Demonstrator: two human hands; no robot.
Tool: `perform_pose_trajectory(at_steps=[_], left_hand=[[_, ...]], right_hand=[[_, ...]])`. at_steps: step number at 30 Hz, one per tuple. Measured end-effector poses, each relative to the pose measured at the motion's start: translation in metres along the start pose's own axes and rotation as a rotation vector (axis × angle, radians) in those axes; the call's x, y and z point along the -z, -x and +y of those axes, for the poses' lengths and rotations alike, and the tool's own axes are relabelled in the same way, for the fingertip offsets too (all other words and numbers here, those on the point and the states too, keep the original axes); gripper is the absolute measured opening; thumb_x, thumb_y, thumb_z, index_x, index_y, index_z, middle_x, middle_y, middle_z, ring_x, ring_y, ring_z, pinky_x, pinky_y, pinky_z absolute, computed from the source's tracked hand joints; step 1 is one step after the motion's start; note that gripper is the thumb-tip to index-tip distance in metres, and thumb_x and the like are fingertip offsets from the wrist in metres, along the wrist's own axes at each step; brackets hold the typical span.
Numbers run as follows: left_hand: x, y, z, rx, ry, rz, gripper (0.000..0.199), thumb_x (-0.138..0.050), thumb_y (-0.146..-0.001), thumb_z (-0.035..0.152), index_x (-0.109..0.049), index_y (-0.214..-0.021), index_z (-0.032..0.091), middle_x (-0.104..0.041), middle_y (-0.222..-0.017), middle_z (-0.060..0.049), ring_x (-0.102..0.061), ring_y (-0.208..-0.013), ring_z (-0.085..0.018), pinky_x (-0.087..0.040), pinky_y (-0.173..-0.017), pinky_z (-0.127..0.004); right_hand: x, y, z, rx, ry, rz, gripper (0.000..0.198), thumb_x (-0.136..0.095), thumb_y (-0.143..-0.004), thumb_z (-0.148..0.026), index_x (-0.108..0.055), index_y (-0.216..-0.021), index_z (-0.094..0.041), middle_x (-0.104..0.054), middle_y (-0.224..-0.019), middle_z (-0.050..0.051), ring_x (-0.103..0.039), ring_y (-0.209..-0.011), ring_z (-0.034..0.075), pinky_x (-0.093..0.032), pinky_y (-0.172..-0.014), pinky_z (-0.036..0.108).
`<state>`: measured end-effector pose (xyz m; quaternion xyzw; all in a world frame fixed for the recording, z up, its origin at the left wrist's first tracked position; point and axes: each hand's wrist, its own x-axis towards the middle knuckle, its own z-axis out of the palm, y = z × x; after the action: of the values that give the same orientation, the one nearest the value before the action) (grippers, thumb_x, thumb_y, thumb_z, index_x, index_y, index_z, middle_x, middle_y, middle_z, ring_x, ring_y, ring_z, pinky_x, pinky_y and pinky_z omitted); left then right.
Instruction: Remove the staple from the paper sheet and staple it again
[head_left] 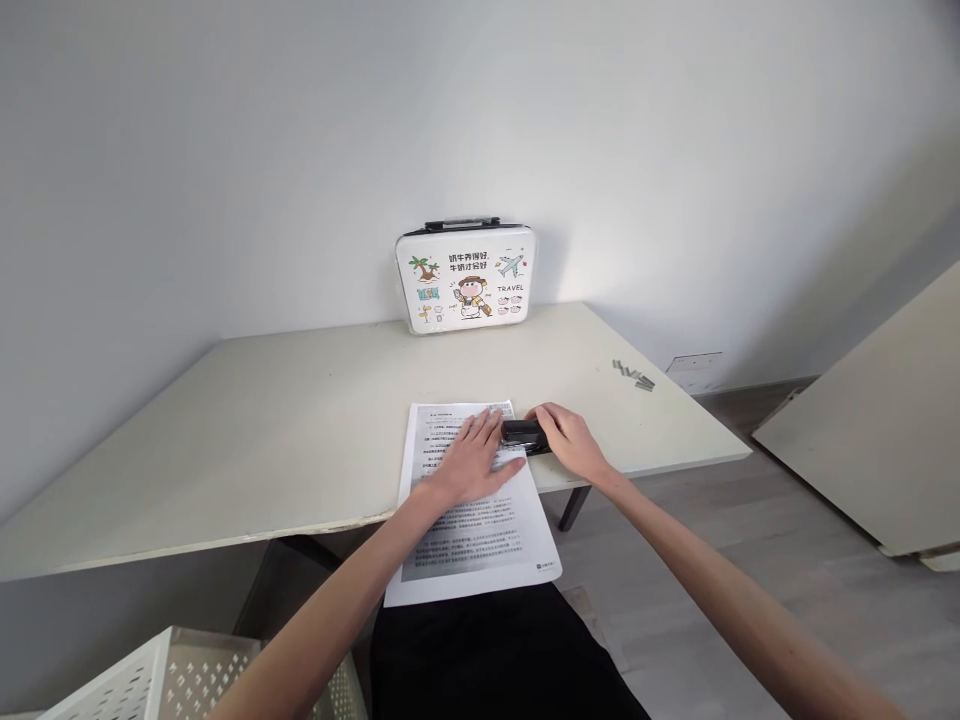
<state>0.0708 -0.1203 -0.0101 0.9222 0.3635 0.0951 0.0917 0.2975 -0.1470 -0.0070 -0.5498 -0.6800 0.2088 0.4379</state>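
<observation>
Printed paper (465, 540) lies at the table's front edge, its lower part hanging over toward my lap; whether it is one sheet or a stack I cannot tell. My left hand (472, 462) rests flat on the upper part of it, fingers stretched out and thumb apart. At the page's right edge is a black stapler (523, 432), its front end over the paper beside my left fingertips. My right hand (568, 440) is closed around the stapler's rear end from the right, and hides part of it.
Several staple strips (634, 376) lie at the right of the white table (300, 430). A white cartoon-printed case (469, 280) with a black handle stands against the wall. A white perforated basket (187, 670) is at lower left. A pale panel (870, 440) stands on the right.
</observation>
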Motion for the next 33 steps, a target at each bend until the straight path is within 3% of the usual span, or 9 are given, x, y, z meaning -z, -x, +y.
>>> perform_pose_trajectory(at_steps=[4, 8, 15, 20, 25, 33], left_hand=[[-0.001, 0.000, 0.000, 0.013, 0.008, -0.009, 0.088, -0.024, -0.103, 0.076, -0.029, -0.167, 0.015, -0.019, -0.176, -0.012, -0.007, -0.164, -0.029, -0.006, -0.134, -0.050], [-0.003, -0.001, -0.002, 0.011, 0.018, 0.000, 0.088, -0.025, -0.103, 0.077, -0.033, -0.165, 0.015, -0.018, -0.176, -0.012, -0.005, -0.164, -0.030, -0.006, -0.134, -0.051], [-0.003, -0.001, -0.002, -0.019, 0.042, 0.039, 0.084, -0.027, -0.105, 0.073, -0.018, -0.170, 0.021, -0.018, -0.177, -0.008, -0.006, -0.164, -0.029, -0.006, -0.134, -0.052], [0.002, 0.000, 0.001, -0.031, 0.044, 0.060, 0.082, -0.028, -0.105, 0.073, -0.021, -0.169, 0.022, -0.024, -0.175, -0.009, -0.010, -0.164, -0.030, -0.007, -0.134, -0.052], [0.003, 0.001, 0.002, -0.029, 0.047, 0.052, 0.084, -0.029, -0.105, 0.072, -0.018, -0.169, 0.019, -0.022, -0.176, -0.010, -0.008, -0.164, -0.029, -0.005, -0.135, -0.050], [-0.004, 0.002, -0.003, -0.053, 0.049, 0.077, 0.086, -0.029, -0.105, 0.073, -0.012, -0.171, 0.021, -0.016, -0.177, -0.007, -0.001, -0.164, -0.028, -0.004, -0.135, -0.050]], right_hand=[[0.006, -0.008, -0.008, -0.012, 0.084, -0.016, 0.036, -0.039, -0.106, -0.046, -0.067, -0.100, -0.024, -0.077, -0.109, 0.007, -0.069, -0.100, 0.023, -0.048, -0.091, 0.034], [0.007, -0.028, -0.032, 0.001, 0.244, -0.123, 0.039, -0.032, -0.109, -0.044, -0.066, -0.110, -0.025, -0.074, -0.124, 0.008, -0.066, -0.117, 0.023, -0.048, -0.098, 0.035], [-0.011, -0.051, -0.064, 0.048, 0.348, -0.370, 0.049, -0.024, -0.112, -0.051, -0.065, -0.118, -0.025, -0.070, -0.135, 0.009, -0.062, -0.128, 0.024, -0.047, -0.104, 0.037], [-0.016, -0.051, -0.065, 0.076, 0.401, -0.482, 0.051, -0.019, -0.113, -0.049, -0.065, -0.113, -0.026, -0.072, -0.129, 0.007, -0.066, -0.119, 0.024, -0.050, -0.097, 0.038], [-0.023, -0.050, -0.058, 0.245, 0.594, -0.533, 0.038, -0.028, -0.112, -0.036, -0.063, -0.122, -0.026, -0.069, -0.131, 0.010, -0.064, -0.122, 0.027, -0.050, -0.096, 0.040], [-0.031, -0.052, -0.046, 0.226, 0.576, -0.516, 0.035, -0.034, -0.112, -0.042, -0.063, -0.127, -0.028, -0.069, -0.134, 0.010, -0.063, -0.125, 0.025, -0.049, -0.102, 0.040]])
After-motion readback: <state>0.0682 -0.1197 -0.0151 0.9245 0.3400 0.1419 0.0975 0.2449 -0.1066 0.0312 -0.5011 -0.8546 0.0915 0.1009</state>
